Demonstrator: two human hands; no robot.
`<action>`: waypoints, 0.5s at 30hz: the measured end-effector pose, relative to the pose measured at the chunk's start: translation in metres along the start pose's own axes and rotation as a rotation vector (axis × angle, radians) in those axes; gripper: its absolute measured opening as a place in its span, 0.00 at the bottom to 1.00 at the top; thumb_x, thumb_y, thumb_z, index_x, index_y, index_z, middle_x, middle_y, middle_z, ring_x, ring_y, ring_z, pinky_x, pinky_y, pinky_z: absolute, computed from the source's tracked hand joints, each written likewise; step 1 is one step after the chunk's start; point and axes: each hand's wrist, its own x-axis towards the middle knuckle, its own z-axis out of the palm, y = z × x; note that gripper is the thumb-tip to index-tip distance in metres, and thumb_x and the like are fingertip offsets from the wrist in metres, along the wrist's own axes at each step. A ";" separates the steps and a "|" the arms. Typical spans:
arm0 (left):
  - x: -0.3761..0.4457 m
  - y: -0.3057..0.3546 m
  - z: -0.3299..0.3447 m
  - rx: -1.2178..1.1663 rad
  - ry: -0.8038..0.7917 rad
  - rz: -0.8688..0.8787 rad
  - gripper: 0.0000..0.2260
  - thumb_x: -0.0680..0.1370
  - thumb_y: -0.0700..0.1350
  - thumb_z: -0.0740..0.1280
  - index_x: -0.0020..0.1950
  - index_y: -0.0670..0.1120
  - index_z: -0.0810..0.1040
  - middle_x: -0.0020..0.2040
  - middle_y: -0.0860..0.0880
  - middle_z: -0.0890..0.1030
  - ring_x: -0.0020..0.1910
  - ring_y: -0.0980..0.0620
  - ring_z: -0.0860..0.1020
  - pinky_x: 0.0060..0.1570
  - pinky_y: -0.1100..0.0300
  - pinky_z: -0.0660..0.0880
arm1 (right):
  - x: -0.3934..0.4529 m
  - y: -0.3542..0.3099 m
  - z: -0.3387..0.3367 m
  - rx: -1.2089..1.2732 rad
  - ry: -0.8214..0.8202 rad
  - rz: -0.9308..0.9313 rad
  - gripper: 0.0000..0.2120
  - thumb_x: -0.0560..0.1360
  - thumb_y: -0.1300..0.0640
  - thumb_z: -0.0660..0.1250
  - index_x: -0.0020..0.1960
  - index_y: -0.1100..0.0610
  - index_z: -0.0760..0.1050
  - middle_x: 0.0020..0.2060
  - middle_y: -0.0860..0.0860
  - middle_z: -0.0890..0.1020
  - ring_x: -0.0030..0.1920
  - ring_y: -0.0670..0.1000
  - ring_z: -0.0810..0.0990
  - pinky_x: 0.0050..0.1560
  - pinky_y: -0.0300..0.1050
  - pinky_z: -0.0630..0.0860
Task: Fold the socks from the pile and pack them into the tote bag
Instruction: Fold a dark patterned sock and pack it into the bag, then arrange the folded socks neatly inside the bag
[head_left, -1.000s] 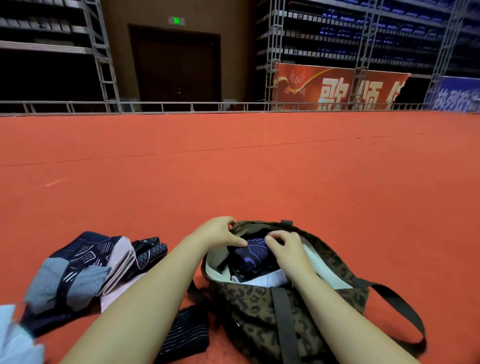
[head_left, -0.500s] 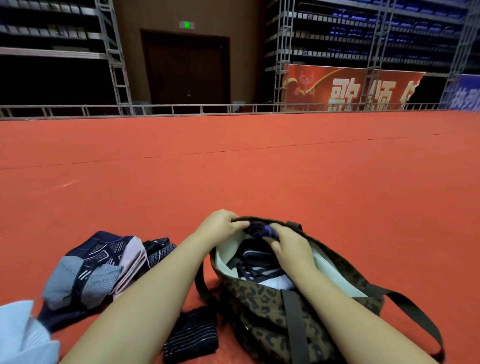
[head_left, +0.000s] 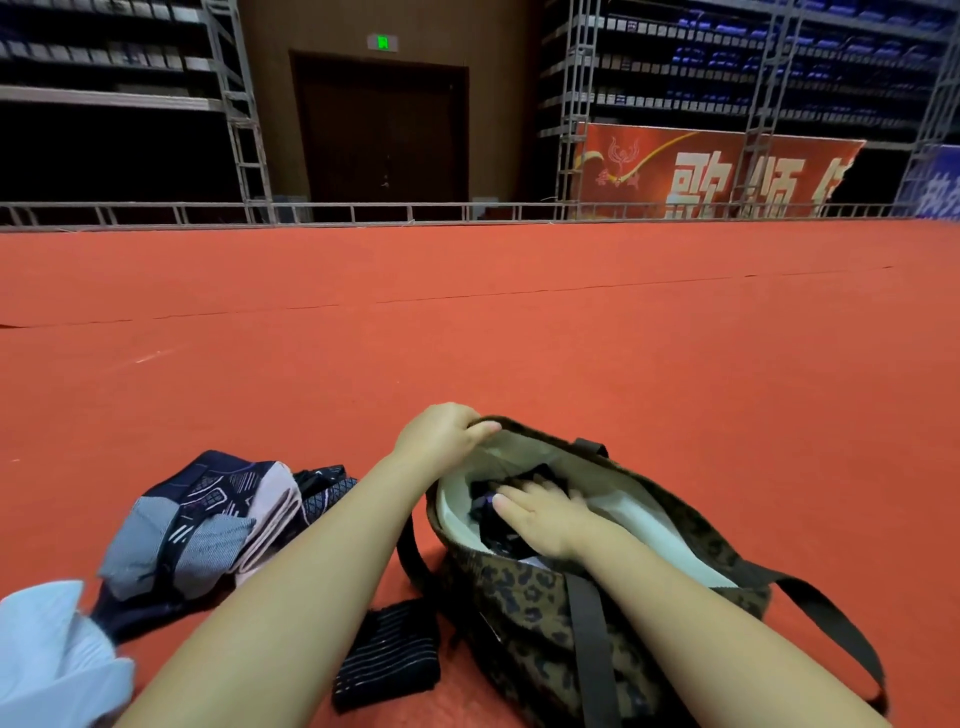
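Pressing our flat right hand onto the dark folded socks deep inside the leopard-print tote bag, we are no longer pinching them at the rim, while our left hand keeps gripping the bag's far edge; the sock pile is lying left of the bag.

An indoor arena: red carpeted floor, tiered blue seats, metal trusses, red banner.

Tote bag on the floor before me; sock pile to its left (one folded sock lies between them).
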 end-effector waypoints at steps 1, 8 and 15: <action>-0.004 -0.003 -0.002 0.018 -0.039 0.004 0.22 0.78 0.59 0.59 0.44 0.41 0.78 0.35 0.47 0.76 0.34 0.48 0.73 0.34 0.56 0.65 | -0.003 -0.003 -0.003 0.019 -0.017 0.012 0.21 0.80 0.42 0.41 0.66 0.42 0.65 0.73 0.51 0.63 0.75 0.57 0.52 0.71 0.66 0.46; -0.068 -0.022 -0.011 -0.272 -0.080 0.010 0.14 0.79 0.56 0.58 0.47 0.49 0.78 0.44 0.50 0.80 0.45 0.49 0.77 0.46 0.53 0.72 | -0.054 -0.022 -0.029 0.466 0.239 -0.024 0.23 0.81 0.44 0.46 0.55 0.51 0.77 0.55 0.46 0.79 0.56 0.49 0.75 0.58 0.48 0.70; -0.170 -0.092 0.002 -0.427 -0.063 -0.122 0.12 0.78 0.49 0.64 0.62 0.52 0.77 0.59 0.60 0.76 0.58 0.64 0.73 0.58 0.73 0.67 | -0.094 -0.101 0.010 0.382 0.415 -0.329 0.14 0.76 0.46 0.59 0.43 0.54 0.77 0.38 0.47 0.80 0.42 0.47 0.77 0.47 0.47 0.72</action>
